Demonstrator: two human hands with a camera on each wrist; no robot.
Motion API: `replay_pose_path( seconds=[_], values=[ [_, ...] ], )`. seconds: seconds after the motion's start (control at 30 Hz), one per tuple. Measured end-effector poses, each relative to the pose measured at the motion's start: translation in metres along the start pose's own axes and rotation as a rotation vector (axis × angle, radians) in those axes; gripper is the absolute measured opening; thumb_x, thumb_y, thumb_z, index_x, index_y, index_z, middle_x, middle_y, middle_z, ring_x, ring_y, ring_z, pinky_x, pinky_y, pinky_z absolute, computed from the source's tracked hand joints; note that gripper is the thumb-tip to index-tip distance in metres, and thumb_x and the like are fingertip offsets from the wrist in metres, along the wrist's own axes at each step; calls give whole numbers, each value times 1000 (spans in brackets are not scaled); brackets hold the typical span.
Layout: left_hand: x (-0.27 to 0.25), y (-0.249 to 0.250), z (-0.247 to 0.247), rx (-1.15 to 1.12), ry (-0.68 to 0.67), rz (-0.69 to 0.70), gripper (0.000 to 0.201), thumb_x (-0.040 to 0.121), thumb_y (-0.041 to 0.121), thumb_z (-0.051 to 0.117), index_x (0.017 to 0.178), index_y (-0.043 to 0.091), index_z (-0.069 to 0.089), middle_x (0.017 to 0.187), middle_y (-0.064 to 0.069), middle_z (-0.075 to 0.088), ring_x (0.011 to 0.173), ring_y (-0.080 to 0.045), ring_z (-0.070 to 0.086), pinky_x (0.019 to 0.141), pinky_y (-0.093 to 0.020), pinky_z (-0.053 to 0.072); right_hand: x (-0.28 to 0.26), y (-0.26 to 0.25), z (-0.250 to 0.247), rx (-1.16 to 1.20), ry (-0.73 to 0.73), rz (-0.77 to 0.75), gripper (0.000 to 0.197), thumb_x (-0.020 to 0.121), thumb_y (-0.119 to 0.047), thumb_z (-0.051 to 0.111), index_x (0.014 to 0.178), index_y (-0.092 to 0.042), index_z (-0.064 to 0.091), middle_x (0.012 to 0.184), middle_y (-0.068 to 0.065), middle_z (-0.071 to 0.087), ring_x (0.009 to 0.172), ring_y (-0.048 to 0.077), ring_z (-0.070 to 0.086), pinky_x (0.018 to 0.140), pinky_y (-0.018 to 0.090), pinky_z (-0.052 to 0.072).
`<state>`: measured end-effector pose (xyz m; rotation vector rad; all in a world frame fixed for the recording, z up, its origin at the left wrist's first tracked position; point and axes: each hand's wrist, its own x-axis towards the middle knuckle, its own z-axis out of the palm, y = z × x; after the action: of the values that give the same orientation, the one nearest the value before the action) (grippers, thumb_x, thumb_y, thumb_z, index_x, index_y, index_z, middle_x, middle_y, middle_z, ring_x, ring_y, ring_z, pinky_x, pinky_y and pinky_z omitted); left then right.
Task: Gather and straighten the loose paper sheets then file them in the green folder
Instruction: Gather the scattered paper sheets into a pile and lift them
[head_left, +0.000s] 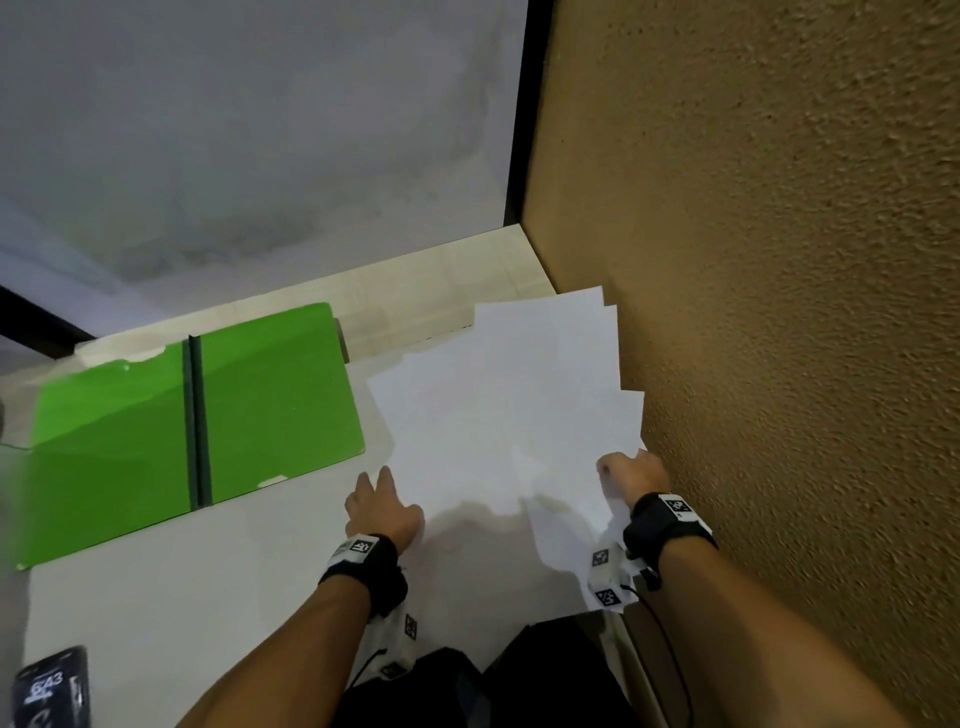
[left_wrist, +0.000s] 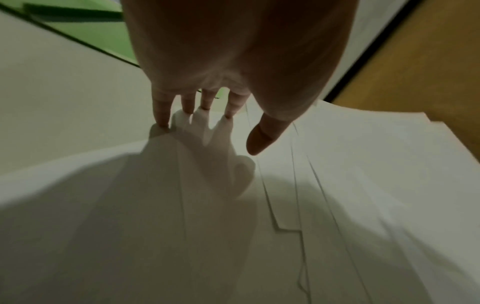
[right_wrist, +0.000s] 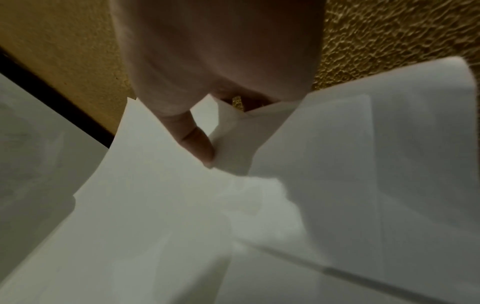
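Observation:
Several white paper sheets lie fanned out on the white table against the right wall. The green folder lies open flat to their left. My left hand is at the near left edge of the sheets, fingers straight and spread, tips touching the table. My right hand is at the near right corner of the fan, by the wall. In the right wrist view its thumb and fingers pinch a lifted, curling edge of the sheets.
A rough tan wall runs close along the right side of the papers. A phone lies at the near left table corner. A dark bag or clothing sits below the table's near edge.

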<state>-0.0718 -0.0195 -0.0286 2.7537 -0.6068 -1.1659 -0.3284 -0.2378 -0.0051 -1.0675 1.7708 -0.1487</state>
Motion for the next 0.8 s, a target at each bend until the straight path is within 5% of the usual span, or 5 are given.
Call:
replay_pose_path(
  seconds=[0.1, 0.27, 0.43, 0.6, 0.8],
  values=[
    [-7, 6, 8, 115, -16, 47, 89, 77, 34, 54, 156, 24, 14, 165, -9, 3, 148, -38, 12, 112, -52, 33, 9, 7, 5, 82, -142, 28, 66, 58, -7, 83, 121, -4, 65, 121, 10, 72, 107, 33, 67, 97, 43, 54],
    [-9, 13, 7, 125, -54, 68, 87, 80, 33, 52, 156, 30, 9, 167, -6, -3, 150, -35, 6, 113, -55, 30, 2, -3, 8, -75, -240, 76, 100, 82, -16, 82, 156, 4, 18, 157, 20, 39, 144, 38, 39, 112, 43, 35],
    [-12, 11, 6, 163, -85, 101, 89, 79, 27, 46, 152, 51, 2, 167, -6, -10, 151, -34, 0, 108, -59, 33, 9, -3, 2, -274, -176, -65, 81, 78, -29, 80, 142, 5, 43, 144, 15, 55, 129, 34, 55, 105, 37, 47],
    [-13, 12, 3, 203, -106, 112, 85, 81, 27, 42, 154, 48, 4, 166, -9, -12, 150, -38, -2, 110, -59, 34, -12, -28, -26, -366, -48, -224, 31, 89, -7, 67, 118, 5, 68, 120, 16, 72, 110, 33, 67, 78, 25, 44],
    [-17, 13, 0, 227, -108, 126, 89, 80, 19, 43, 155, 46, 1, 166, -10, -15, 151, -38, -4, 106, -49, 39, -38, -84, -63, -313, 140, -405, 25, 87, -5, 67, 110, 3, 74, 110, 21, 75, 102, 36, 70, 79, 32, 50]
  ],
)
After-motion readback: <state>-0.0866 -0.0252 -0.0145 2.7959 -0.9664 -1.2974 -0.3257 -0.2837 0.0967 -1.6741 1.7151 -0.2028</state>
